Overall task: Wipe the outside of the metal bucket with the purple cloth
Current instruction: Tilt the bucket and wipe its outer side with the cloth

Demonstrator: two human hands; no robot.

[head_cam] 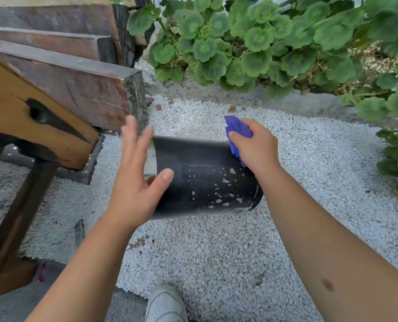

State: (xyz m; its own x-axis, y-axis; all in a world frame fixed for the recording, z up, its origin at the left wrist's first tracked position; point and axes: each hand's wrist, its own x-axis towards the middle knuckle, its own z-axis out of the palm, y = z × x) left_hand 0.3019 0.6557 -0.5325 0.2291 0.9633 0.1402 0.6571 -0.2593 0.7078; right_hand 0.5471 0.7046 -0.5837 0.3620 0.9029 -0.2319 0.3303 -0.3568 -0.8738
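Bucket [202, 180] lies sideways on gravel [216, 252]; left hand [135, 180] spread at 9 o'clock end, right hand [253, 147] clutching purple cloth [236, 130] at 1 o'clock

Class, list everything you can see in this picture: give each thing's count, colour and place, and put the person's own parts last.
bucket: one, dark metal with pale flecks, lying on its side on the gravel.
cloth: one, purple, bunched against the bucket's right end.
gravel: white, covering the ground.
plants: green, round-leaved, along the top and right.
wooden beams: several, brown, stacked at left.
shoe: one, white, bottom edge.
left hand: fingers spread, at the bucket's open end.
right hand: gripping the cloth.
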